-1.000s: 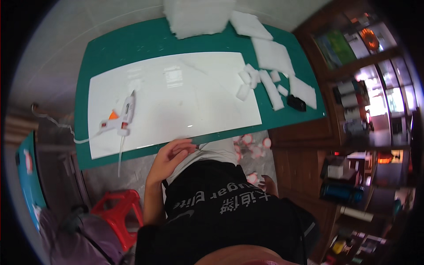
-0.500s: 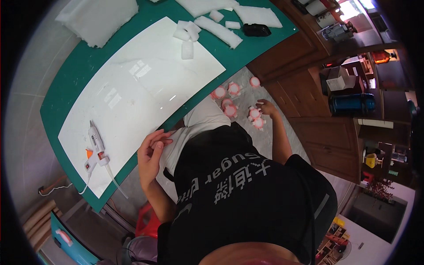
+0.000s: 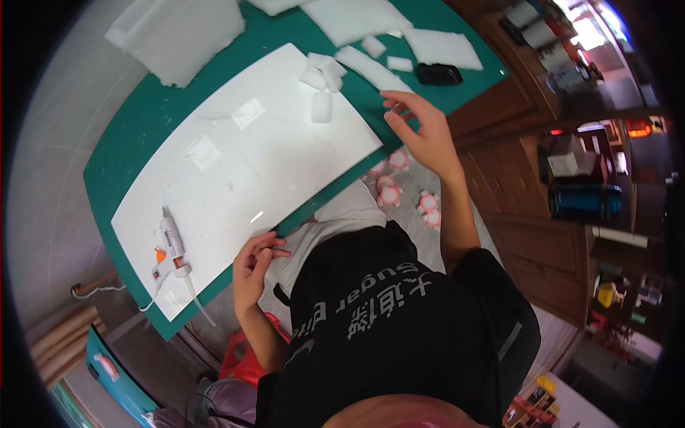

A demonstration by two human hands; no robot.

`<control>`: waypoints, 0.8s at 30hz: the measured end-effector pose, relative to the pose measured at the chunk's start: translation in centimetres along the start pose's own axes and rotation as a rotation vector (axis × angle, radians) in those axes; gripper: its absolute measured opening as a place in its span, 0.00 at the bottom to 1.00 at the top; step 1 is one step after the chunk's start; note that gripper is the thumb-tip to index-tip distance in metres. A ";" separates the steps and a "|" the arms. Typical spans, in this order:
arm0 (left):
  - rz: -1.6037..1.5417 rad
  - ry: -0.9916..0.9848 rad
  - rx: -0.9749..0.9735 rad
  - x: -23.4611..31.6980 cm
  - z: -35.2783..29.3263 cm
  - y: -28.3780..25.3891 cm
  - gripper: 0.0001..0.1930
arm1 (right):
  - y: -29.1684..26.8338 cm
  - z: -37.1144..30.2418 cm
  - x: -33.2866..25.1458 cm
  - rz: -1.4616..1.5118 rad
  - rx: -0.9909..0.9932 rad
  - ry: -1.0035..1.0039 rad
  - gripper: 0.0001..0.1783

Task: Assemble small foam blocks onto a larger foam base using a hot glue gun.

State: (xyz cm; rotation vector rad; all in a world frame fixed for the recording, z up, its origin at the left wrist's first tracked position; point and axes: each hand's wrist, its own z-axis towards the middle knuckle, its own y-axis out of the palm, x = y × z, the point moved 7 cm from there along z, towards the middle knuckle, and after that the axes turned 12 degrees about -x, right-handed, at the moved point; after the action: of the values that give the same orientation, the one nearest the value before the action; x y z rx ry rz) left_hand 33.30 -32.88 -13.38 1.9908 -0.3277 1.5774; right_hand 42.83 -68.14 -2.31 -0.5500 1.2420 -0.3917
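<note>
My right hand (image 3: 426,134) is raised over the right edge of the green-topped table (image 3: 367,107), its fingers apart and nothing in them. Just beyond its fingertips lies a long strip of white fluffy padding (image 3: 372,69). To its left, a small white padding block (image 3: 322,107) rests on the white sheet (image 3: 235,171), with several small pieces (image 3: 325,71) behind it. My left hand (image 3: 258,265) hovers at the table's near edge, fingers loosely bent and holding nothing I can see. A white glue gun (image 3: 171,239) with an orange trigger lies on the sheet's left part.
Larger padding sheets (image 3: 357,20) and a stack of padding (image 3: 182,39) sit at the table's far side, near a black object (image 3: 439,74). Pink-and-white round pieces (image 3: 389,192) lie on the floor. Wooden cabinets (image 3: 492,160) stand right; a red stool (image 3: 246,357) stands lower left.
My right hand has risen from beside the pink-and-white pieces on the floor to above the table's right edge. My left hand stays near the table edge, its fingers slightly more bent.
</note>
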 end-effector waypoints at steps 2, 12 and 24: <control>0.009 0.002 0.021 -0.1 -0.1 -0.4 0.16 | 1.9 1.3 0.2 -0.091 0.024 -0.002 0.19; -0.118 0.006 -0.334 1.0 0.2 -0.1 0.20 | 7.7 6.7 0.8 -0.252 -0.177 0.072 0.51; -0.165 -0.004 -0.460 1.1 0.4 0.1 0.25 | 9.8 14.0 3.3 -0.590 -0.542 0.055 0.49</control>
State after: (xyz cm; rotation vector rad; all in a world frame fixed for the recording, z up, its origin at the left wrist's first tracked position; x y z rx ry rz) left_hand 33.91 -33.05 -12.34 1.6208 -0.4678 1.2598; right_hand 56.99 -59.54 -7.55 -1.3919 1.2232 -0.5650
